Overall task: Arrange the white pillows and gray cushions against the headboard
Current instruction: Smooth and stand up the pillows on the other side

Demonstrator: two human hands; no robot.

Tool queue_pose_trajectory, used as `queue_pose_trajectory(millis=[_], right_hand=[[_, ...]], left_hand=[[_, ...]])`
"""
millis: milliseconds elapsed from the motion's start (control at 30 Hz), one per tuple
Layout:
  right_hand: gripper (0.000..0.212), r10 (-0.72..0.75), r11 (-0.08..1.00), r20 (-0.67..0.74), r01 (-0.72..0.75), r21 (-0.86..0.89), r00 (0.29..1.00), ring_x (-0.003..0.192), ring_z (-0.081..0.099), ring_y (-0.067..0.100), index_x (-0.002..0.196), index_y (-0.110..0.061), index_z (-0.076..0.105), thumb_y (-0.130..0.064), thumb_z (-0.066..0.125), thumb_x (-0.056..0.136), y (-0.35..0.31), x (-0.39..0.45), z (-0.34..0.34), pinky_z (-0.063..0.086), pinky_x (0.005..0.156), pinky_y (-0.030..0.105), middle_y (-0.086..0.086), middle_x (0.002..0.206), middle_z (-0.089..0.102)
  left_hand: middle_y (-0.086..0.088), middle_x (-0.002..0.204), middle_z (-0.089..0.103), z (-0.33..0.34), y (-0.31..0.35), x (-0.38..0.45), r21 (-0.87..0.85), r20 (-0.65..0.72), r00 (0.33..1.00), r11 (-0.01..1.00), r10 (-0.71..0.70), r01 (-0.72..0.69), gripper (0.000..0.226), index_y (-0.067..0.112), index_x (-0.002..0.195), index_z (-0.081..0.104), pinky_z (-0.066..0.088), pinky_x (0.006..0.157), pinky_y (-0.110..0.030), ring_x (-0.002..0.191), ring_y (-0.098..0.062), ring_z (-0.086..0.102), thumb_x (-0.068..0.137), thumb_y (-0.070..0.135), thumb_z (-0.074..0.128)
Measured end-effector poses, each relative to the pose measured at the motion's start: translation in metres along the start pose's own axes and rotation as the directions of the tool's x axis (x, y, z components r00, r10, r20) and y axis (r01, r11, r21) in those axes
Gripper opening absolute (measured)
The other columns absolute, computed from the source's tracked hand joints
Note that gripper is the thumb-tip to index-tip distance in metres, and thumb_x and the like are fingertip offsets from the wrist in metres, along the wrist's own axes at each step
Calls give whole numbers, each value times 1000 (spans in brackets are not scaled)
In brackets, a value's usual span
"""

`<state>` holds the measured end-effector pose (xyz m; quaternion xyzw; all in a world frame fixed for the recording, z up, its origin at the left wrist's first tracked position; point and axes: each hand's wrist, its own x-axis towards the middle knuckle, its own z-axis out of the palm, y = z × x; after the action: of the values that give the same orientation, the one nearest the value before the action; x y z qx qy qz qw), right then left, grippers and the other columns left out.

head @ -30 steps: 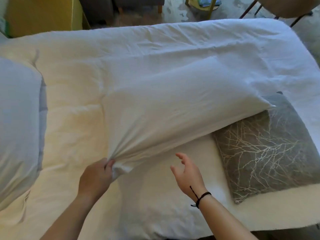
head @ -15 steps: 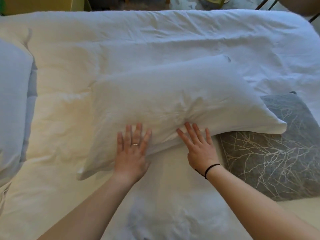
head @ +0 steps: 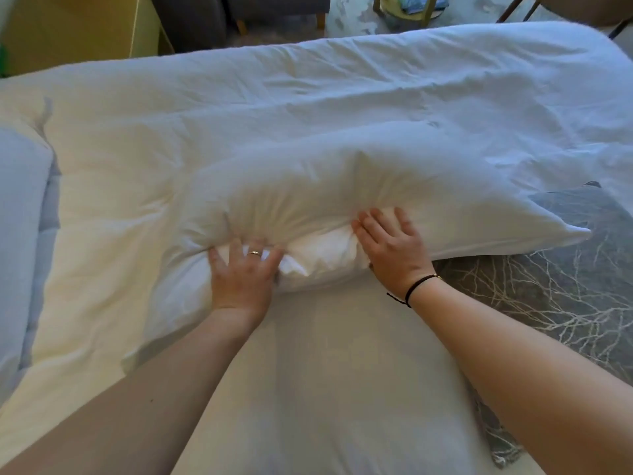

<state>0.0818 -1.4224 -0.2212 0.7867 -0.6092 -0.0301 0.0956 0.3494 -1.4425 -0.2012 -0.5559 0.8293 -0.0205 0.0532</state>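
Near edge of bed (head: 325,389): we've got both hands on the white pillow (head: 342,200). Left hand (head: 241,272) and right hand (head: 390,246) are spread flat, pressing its near side, gripping nothing. Its right corner overlaps the gray cushion (head: 565,286). Another pillow (head: 20,234) sits at the left edge. Headboard not visible; arranging looks mid-way, cushion not yet placed.

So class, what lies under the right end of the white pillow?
The gray cushion: the pillow overlaps its upper left corner, hiding that part. The rest shows its white branch pattern. Whether anything else lies beneath cannot be seen.
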Motion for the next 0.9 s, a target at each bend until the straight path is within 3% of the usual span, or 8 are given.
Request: queue_pose_trajectory(millis=[67, 133, 333, 433, 567, 667, 800, 900], right_hand=[[27, -31, 999, -54, 31, -12, 998, 91, 64, 33, 93, -9, 67, 2, 51, 74, -2, 10, -12, 50, 84, 44, 11, 95, 68], [20, -42, 999, -19, 43, 33, 999, 62, 59, 30, 69, -11, 60, 7, 57, 60, -4, 17, -28, 47, 60, 35, 8, 68, 60], [18, 19, 981, 179, -53, 189, 984, 84, 60, 32, 85, -10, 60, 1, 53, 72, -5, 34, -89, 29, 60, 30, 9, 85, 65], [8, -3, 956, 129, -34, 290, 992, 81, 60, 32, 78, -14, 55, -6, 54, 78, -17, 64, -147, 30, 61, 30, 7, 81, 64], [28, 33, 882, 189, -118, 457, 981, 63, 49, 28, 61, -13, 40, -13, 59, 82, -53, 119, -235, 32, 51, 33, 5, 64, 50], [35, 54, 797, 243, -188, 573, 969, 57, 40, 24, 55, -12, 37, -17, 62, 79, -87, 149, -281, 30, 48, 31, 5, 59, 42], [24, 80, 564, 403, -375, 736, 912, 47, 44, 24, 60, -14, 45, -12, 64, 76, -144, 171, -318, 34, 39, 23, 4, 54, 45], [21, 69, 357, 514, -502, 787, 855, 54, 47, 22, 62, -13, 48, -6, 64, 74, -195, 182, -324, 38, 48, 29, 7, 59, 48]], left_hand=[[-2, 113, 64, -13, 0, 9, 13, 48, 999, 1000, -11, 10, 23, 26, 108, 61, 40, 91, -56, 105, -32, 55, 85, 27, 61], [2, 110, 63, -22, -2, 14, 17, 99, 995, 1000, -15, 14, 18, 28, 108, 58, 41, 87, -46, 101, -29, 56, 90, 28, 54], [-3, 92, 58, -85, -42, 18, -30, 11, 997, 997, 73, -73, 21, 22, 97, 57, 33, 62, -34, 81, -32, 62, 83, 8, 51], [-8, 88, 63, -139, -93, 36, 81, -155, 984, 994, 86, -74, 18, 17, 95, 60, 41, 89, -49, 81, -33, 65, 83, 6, 51], [-13, 116, 64, -215, -167, 51, 138, -272, 961, 987, -39, 79, 21, 16, 111, 56, 18, 110, -68, 114, -35, 56, 95, 10, 44], [-9, 152, 37, -253, -199, 35, 46, -199, 966, 983, -165, 177, 39, 25, 135, 36, 29, 105, -66, 135, -36, 37, 98, 36, 45], [-8, 144, 44, -277, -204, -24, -387, 29, 938, 861, -346, 330, 60, 35, 141, 26, 45, 91, -52, 118, -36, 54, 91, 64, 42], [-4, 137, 54, -271, -201, -78, -610, 248, 914, 681, -322, 406, 69, 30, 140, 40, 41, 87, -36, 117, -24, 55, 86, 73, 42]])
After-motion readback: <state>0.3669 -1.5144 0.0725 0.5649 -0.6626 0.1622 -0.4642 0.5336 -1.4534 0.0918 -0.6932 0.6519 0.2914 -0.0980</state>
